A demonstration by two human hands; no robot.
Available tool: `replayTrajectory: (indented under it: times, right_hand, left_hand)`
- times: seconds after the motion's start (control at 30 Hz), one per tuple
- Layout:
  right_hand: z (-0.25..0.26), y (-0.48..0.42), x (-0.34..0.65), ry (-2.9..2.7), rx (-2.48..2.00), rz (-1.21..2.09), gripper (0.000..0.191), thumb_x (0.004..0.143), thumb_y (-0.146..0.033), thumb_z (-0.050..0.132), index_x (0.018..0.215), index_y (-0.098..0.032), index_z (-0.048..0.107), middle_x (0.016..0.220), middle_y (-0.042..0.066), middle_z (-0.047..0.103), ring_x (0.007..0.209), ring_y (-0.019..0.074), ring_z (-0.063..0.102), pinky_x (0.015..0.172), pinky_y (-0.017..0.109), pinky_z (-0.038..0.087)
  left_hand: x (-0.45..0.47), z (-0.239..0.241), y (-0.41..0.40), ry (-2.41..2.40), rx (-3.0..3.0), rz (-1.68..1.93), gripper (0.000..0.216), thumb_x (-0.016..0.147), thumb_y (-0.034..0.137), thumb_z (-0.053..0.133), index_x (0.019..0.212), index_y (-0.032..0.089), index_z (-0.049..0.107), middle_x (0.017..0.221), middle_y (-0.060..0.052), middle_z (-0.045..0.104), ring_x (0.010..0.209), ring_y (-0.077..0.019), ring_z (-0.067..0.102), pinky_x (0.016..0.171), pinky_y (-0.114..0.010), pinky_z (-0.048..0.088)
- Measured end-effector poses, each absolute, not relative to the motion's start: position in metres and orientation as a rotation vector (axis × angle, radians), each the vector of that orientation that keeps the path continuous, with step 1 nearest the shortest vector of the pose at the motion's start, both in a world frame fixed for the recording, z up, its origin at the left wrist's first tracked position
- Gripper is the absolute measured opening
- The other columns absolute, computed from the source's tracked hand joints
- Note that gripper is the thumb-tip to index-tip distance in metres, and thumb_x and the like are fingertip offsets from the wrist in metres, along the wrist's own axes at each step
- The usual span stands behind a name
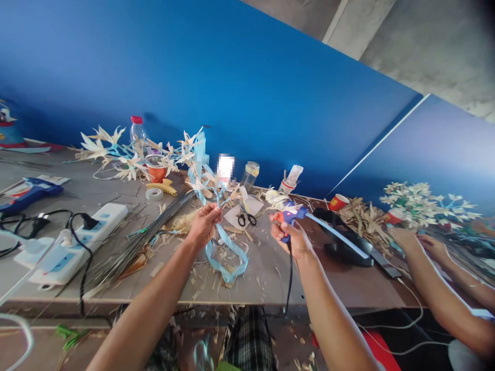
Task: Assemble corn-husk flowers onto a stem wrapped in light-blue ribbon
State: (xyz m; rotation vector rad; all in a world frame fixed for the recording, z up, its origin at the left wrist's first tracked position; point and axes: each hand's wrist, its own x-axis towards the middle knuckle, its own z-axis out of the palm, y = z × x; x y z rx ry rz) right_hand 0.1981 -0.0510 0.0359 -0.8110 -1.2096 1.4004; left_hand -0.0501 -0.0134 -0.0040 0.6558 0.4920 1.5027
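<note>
The work looks partway along. The left hand (207,221) pinches a blue-wrapped stem (218,198) between thumb and fingers, over the middle of the desk (344,291). Pale petals (201,184) already stand out near its top, and the stem's upper part appears covered. What seems left is the light-blue ribbon (234,268), which hangs below that hand in a loose, unwound loop. The right hand (292,238) is closed around the glue gun (286,216), held apart from the stem; whether its trigger is pressed cannot be told. To the left, pale flower sprays (129,164) around an orange cup (157,172) look further along, with petals and blue-wrapped stems in place. A bundle of bare wires (135,247) lies unused, and the scissors (246,220) rest beyond the hands.
</note>
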Motion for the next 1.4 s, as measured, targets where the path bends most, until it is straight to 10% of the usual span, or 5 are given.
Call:
replayTrajectory:
  times: [0.7, 1.4]
  right_hand:
    - [0.000, -0.035, 0.139, -1.681, -1.016, 1.205, 0.037, 0.076, -0.054, 0.061, 0.083, -0.018, 0.061, 0.082, 0.004, 0.062, 0.072, 0.0144, 0.055, 0.068, 0.028, 0.048]
    - [0.012, -0.041, 0.139, -1.792, -0.956, 1.172, 0.035, 0.080, -0.049, 0.057, 0.063, -0.020, 0.049, 0.060, -0.001, 0.045, 0.055, 0.0110, 0.040, 0.054, 0.025, 0.036]
  left_hand:
    - [-0.051, -0.003, -0.016, 0.521, 0.626, 1.447, 0.018, 0.065, 0.018, 0.078, 0.072, 0.012, 0.062, 0.057, 0.002, 0.053, 0.050, -0.0039, 0.042, 0.054, -0.019, 0.035]
    - [-0.055, -0.004, -0.016, 0.464, 0.647, 1.381, 0.019, 0.068, 0.018, 0.075, 0.066, 0.012, 0.057, 0.055, 0.004, 0.041, 0.051, -0.0051, 0.036, 0.054, -0.021, 0.035]
